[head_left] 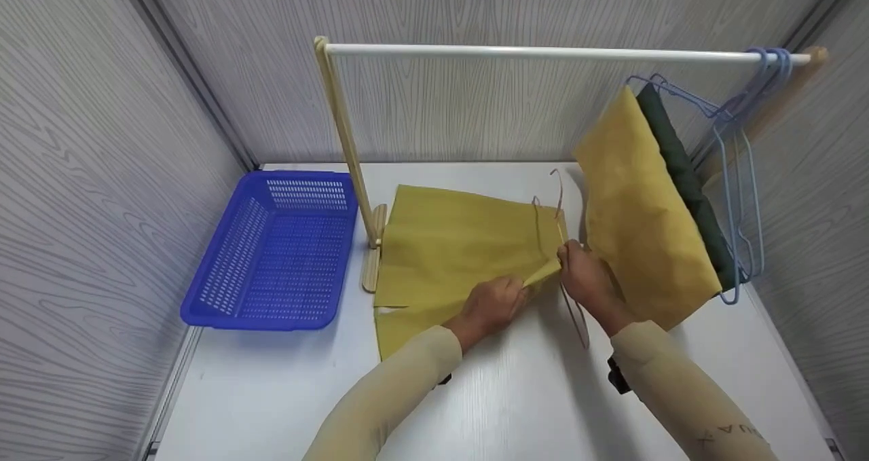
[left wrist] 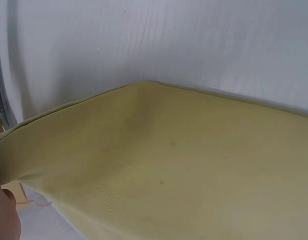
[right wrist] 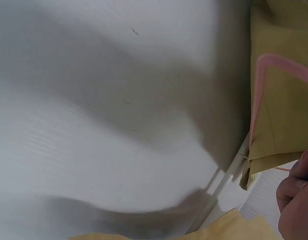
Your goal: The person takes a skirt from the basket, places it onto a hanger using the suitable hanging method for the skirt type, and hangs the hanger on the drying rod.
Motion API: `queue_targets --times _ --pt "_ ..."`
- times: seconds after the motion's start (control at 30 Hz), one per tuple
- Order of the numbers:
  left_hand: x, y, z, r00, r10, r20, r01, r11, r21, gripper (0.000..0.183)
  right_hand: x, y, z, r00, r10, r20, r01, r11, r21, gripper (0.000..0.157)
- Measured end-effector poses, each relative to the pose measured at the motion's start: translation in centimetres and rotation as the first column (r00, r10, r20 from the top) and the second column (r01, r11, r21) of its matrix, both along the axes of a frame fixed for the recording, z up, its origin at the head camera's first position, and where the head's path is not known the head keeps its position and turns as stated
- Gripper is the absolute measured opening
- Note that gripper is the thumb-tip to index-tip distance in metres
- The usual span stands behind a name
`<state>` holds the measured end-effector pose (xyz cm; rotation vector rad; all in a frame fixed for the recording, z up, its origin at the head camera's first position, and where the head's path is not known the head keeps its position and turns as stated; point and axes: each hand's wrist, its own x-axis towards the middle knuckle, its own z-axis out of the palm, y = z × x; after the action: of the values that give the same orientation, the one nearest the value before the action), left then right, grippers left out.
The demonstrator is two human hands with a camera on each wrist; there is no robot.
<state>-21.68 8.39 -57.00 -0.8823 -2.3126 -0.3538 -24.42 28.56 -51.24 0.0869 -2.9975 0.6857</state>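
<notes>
An olive-yellow cloth garment [head_left: 461,244] lies spread on the table, with a slit at its left end. My left hand [head_left: 492,305] pinches its near edge and lifts it slightly; in the left wrist view that raised edge [left wrist: 149,92] peaks above the table. A thin pink hanger [head_left: 577,318] stands tilted at the garment's right end. Curled fingers of my right hand [head_left: 589,281] grip the hanger beside the cloth's corner. Seen from the right wrist, a bend of the hanger [right wrist: 266,62] lies over the cloth [right wrist: 281,115]; the exact hold is partly hidden.
A blue plastic basket [head_left: 292,257] sits at the left. A white rail [head_left: 543,52] on wooden posts [head_left: 346,135] spans the back. At its right end hang blue hangers [head_left: 747,196], a yellow garment [head_left: 645,223] and a dark green one [head_left: 686,182], close to my right arm.
</notes>
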Motion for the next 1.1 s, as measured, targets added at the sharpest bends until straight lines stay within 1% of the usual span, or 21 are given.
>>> queue_targets --times 0.1,0.17,0.3,0.4,0.43,0.5,0.6,0.67,0.7,0.73,0.77,0.83,0.9,0.97,1.03,1.1 --pt "0.1 0.2 -0.2 1.000 -0.008 -0.008 0.008 1.000 -0.012 0.025 -0.1 0.0 0.3 1.000 0.005 0.023 -0.004 0.999 -0.046 0.033" --pt "0.3 0.2 -0.4 1.000 -0.028 -0.007 0.028 0.999 -0.033 0.025 -0.2 0.1 0.3 1.000 0.004 0.028 -0.002 0.997 -0.079 0.034" --pt "0.8 0.5 -0.8 0.996 -0.078 -0.030 0.074 0.989 -0.129 0.025 -0.1 0.1 0.3 1.000 -0.001 0.007 0.002 0.994 -0.109 0.033" --pt "1.1 0.9 -0.9 0.993 -0.105 -0.057 0.090 0.972 -0.216 0.020 -0.1 0.0 0.3 1.000 0.006 -0.028 -0.009 0.997 -0.078 0.032" --pt "1.2 1.1 -0.9 0.992 -0.112 -0.054 0.095 0.964 -0.247 0.019 -0.1 -0.1 0.3 0.999 0.010 -0.038 -0.013 0.998 -0.063 0.033" --pt "1.4 1.6 -0.9 0.992 -0.115 -0.042 0.095 0.940 -0.328 0.020 0.0 -0.2 0.4 0.999 0.014 -0.045 -0.016 0.999 -0.039 0.034" --pt "1.7 2.2 -0.6 0.992 -0.126 -0.014 0.105 0.883 -0.458 0.030 0.1 -0.5 0.6 0.999 0.006 -0.046 -0.007 1.000 -0.027 0.034" --pt "1.9 2.5 -0.5 0.989 -0.148 -0.005 0.125 0.851 -0.510 0.032 0.2 -0.7 0.5 0.999 -0.004 -0.054 0.003 1.000 -0.021 0.034" --pt "2.0 2.6 -0.4 0.987 -0.162 -0.002 0.138 0.846 -0.515 0.030 0.2 -0.9 0.3 0.998 -0.002 -0.065 0.000 1.000 -0.031 0.033" --pt "2.1 2.6 -0.4 0.984 -0.177 -0.004 0.151 0.850 -0.505 0.028 0.2 -1.1 0.1 0.997 0.001 -0.081 -0.005 0.999 -0.041 0.032" --pt "2.2 2.6 -0.5 0.982 -0.190 -0.016 0.159 0.862 -0.482 0.025 0.3 -1.2 -0.1 0.995 0.005 -0.096 -0.010 0.998 -0.056 0.031" --pt "2.3 2.6 -0.8 0.977 -0.205 -0.057 0.164 0.898 -0.409 0.019 0.4 -1.6 -0.8 0.992 0.012 -0.123 -0.023 0.995 -0.093 0.029" --pt "2.3 2.7 -1.3 0.973 -0.207 -0.100 0.167 0.934 -0.315 0.016 0.7 -2.0 -1.5 0.990 0.029 -0.140 -0.049 0.989 -0.141 0.027" --pt "2.3 2.7 -1.8 0.969 -0.206 -0.139 0.169 0.957 -0.236 0.015 1.0 -2.4 -2.2 0.988 0.033 -0.150 -0.059 0.984 -0.171 0.026" --pt "2.4 2.8 -2.1 0.967 -0.212 -0.144 0.183 0.965 -0.189 0.016 1.3 -2.7 -2.8 0.985 0.041 -0.165 -0.071 0.981 -0.182 0.026" --pt "2.5 2.7 -2.3 0.968 -0.223 -0.117 0.200 0.962 -0.185 0.019 1.6 -3.1 -3.3 0.982 0.045 -0.184 -0.078 0.981 -0.178 0.026"
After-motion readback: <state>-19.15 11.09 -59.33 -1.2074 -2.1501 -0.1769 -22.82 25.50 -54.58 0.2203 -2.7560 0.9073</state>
